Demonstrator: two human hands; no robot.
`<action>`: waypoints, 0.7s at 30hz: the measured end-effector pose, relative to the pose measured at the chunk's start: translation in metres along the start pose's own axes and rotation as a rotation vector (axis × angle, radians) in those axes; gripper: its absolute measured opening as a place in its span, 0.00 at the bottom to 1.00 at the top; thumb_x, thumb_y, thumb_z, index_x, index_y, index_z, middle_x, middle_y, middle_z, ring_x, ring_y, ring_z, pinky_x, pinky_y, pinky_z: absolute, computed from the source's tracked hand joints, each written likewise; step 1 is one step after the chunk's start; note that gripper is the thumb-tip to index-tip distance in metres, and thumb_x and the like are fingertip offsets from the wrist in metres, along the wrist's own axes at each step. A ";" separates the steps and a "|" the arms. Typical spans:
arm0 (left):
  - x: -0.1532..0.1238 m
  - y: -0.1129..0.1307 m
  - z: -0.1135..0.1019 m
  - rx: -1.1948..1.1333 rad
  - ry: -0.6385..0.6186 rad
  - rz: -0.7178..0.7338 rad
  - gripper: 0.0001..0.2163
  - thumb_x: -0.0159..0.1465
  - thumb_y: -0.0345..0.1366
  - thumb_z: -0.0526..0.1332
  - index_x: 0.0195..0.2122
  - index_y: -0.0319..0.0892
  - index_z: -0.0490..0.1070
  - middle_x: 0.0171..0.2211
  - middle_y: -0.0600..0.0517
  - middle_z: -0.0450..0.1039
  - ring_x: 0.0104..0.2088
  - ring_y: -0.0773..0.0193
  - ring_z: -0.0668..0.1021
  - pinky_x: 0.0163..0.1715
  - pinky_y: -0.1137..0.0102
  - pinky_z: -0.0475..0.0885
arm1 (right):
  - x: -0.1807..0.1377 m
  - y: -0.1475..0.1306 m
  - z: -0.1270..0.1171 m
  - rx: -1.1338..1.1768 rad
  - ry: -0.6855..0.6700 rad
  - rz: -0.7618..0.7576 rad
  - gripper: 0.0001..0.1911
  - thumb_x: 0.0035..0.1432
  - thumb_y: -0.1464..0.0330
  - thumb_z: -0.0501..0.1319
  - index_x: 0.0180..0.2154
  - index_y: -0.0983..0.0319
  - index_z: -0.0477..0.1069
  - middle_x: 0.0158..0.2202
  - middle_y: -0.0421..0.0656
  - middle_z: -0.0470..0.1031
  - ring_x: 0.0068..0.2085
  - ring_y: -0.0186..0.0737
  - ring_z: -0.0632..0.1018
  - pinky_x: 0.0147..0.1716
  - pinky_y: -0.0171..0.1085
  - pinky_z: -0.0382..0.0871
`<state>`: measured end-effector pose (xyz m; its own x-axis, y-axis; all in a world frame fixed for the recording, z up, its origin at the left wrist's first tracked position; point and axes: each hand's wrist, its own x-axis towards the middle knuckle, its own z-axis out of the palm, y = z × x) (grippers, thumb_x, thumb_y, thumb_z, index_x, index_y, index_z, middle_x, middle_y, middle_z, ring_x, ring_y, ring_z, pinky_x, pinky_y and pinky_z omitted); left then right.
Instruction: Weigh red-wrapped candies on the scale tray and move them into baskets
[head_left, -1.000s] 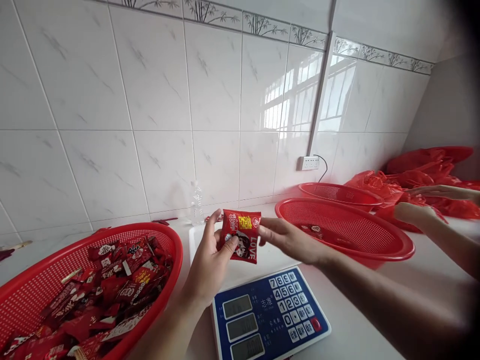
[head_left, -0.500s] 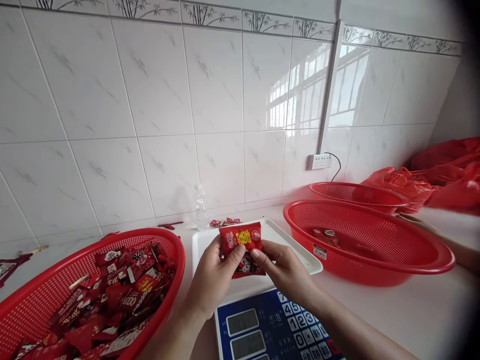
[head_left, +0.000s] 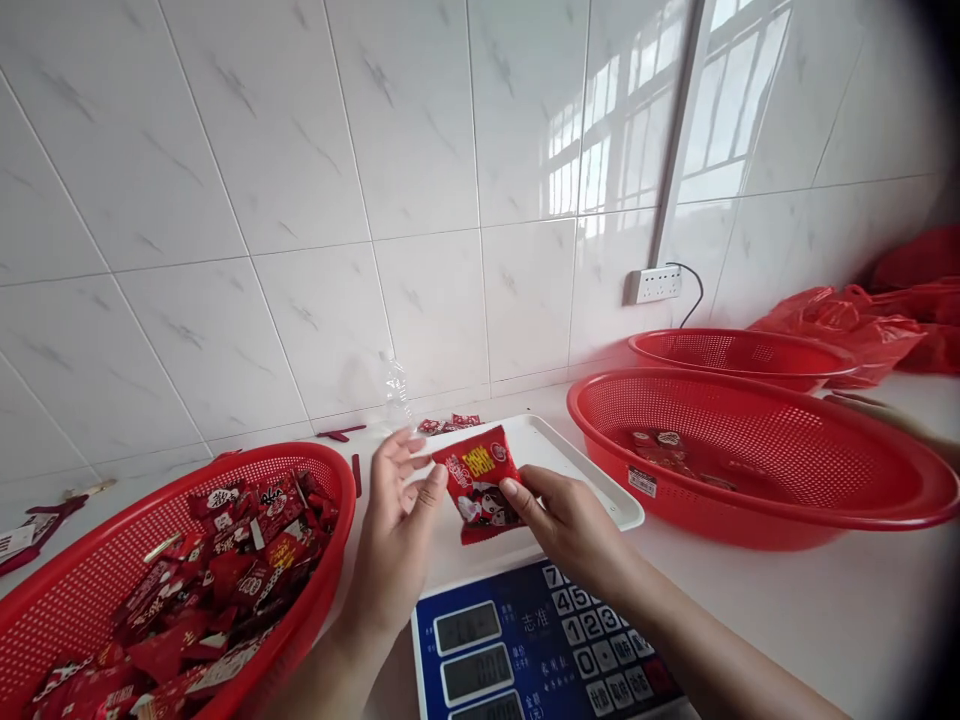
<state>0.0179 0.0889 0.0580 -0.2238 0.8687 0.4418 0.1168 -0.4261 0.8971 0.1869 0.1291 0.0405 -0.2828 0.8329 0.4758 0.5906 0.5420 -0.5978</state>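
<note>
A small red snack packet (head_left: 480, 484) with yellow lettering and a cartoon figure is pinched at its right edge by my right hand (head_left: 564, 508). My left hand (head_left: 401, 500) is just left of the packet, fingers apart, with nothing gripped. Both hands are above the white tray (head_left: 536, 438) of a weighing scale. The scale's blue panel (head_left: 529, 625) with displays and number keys faces me. To my left, a red perforated basket (head_left: 341, 490) holds many red wrapped packets (head_left: 225, 560).
A larger red basket (head_left: 720, 515) with several packets stands at right, another red basket (head_left: 742, 350) behind it. Red plastic bags (head_left: 840, 325) lie farther right. A clear bottle (head_left: 396, 385) and small packets (head_left: 450, 424) are near the wall. Another person's arm (head_left: 892, 415) shows at far right.
My left hand has let go of the packet and opened away to the left. The right hand still pinches the packet, which is now tilted. The view has dipped lower.
</note>
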 end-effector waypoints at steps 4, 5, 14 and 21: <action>0.000 0.008 -0.004 0.186 0.081 0.256 0.20 0.64 0.40 0.57 0.56 0.52 0.54 0.58 0.48 0.57 0.58 0.58 0.63 0.56 0.61 0.60 | 0.005 0.010 -0.006 -0.230 0.201 -0.143 0.16 0.63 0.57 0.49 0.37 0.59 0.69 0.35 0.47 0.75 0.36 0.44 0.74 0.33 0.41 0.66; 0.000 0.010 -0.004 0.196 0.076 0.280 0.20 0.65 0.39 0.56 0.56 0.52 0.53 0.58 0.47 0.57 0.58 0.58 0.63 0.56 0.60 0.60 | 0.004 0.009 -0.007 -0.231 0.202 -0.205 0.15 0.63 0.58 0.50 0.40 0.59 0.70 0.39 0.48 0.75 0.40 0.46 0.74 0.37 0.43 0.66; -0.028 0.035 -0.019 0.329 -0.313 0.090 0.19 0.58 0.35 0.62 0.52 0.51 0.67 0.54 0.49 0.67 0.55 0.53 0.67 0.57 0.58 0.58 | -0.012 0.007 0.007 -0.384 -0.175 -0.452 0.20 0.63 0.56 0.49 0.51 0.55 0.69 0.52 0.46 0.73 0.55 0.52 0.70 0.52 0.60 0.60; 0.006 0.051 -0.117 0.869 -0.199 -0.104 0.07 0.58 0.39 0.59 0.34 0.48 0.74 0.34 0.52 0.75 0.38 0.56 0.75 0.41 0.64 0.68 | -0.015 0.024 0.025 -0.410 0.083 -0.512 0.25 0.63 0.51 0.44 0.50 0.54 0.70 0.53 0.45 0.71 0.57 0.55 0.68 0.53 0.61 0.59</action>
<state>-0.0911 0.0430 0.1073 -0.1121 0.9543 0.2770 0.8144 -0.0715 0.5758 0.1860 0.1324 0.0031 -0.5548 0.4613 0.6924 0.6416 0.7671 0.0030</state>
